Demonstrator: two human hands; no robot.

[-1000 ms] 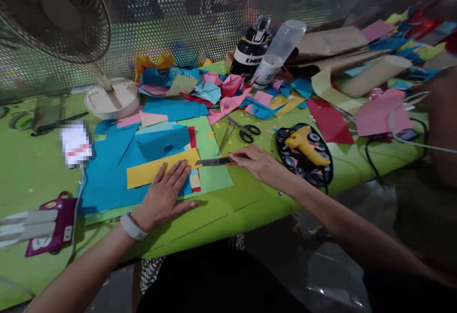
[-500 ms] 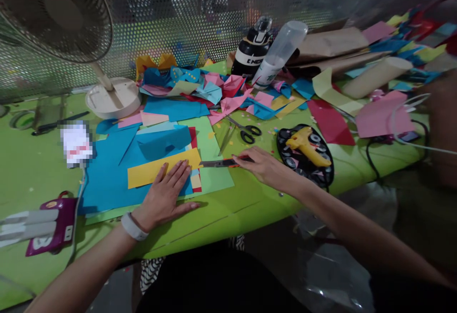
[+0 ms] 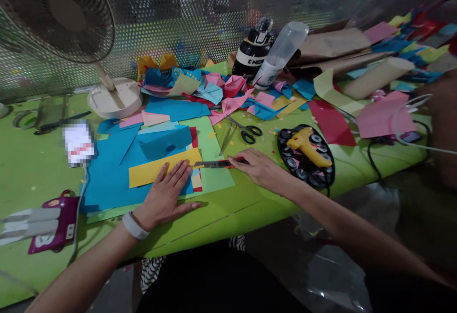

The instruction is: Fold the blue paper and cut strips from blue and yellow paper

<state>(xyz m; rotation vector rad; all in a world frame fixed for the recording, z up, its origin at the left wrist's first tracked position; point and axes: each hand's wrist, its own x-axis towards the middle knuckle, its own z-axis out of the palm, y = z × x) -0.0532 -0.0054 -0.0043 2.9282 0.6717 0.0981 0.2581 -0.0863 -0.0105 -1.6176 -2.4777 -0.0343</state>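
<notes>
Yellow, one paper strip point(image 3: 144, 175) is partly covered by the flat left hand point(image 3: 164, 196) at nine o'clock from the right hand point(image 3: 259, 169), where one cutter point(image 3: 214, 164) is gripped; two bottles point(image 3: 249, 60) are seen at twelve, one glue gun point(image 3: 307, 146) at two.

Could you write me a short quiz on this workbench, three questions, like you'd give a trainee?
1. True or false: the left hand touches the yellow paper strip.
2. Multiple choice: what does the right hand hold?
A) a water bottle
B) a cutter knife
C) a roll of tape
3. Fill in the blank: in the picture, the scissors lie to the ____ of the phone.

Key: 1. True. 2. B. 3. Right.
</notes>
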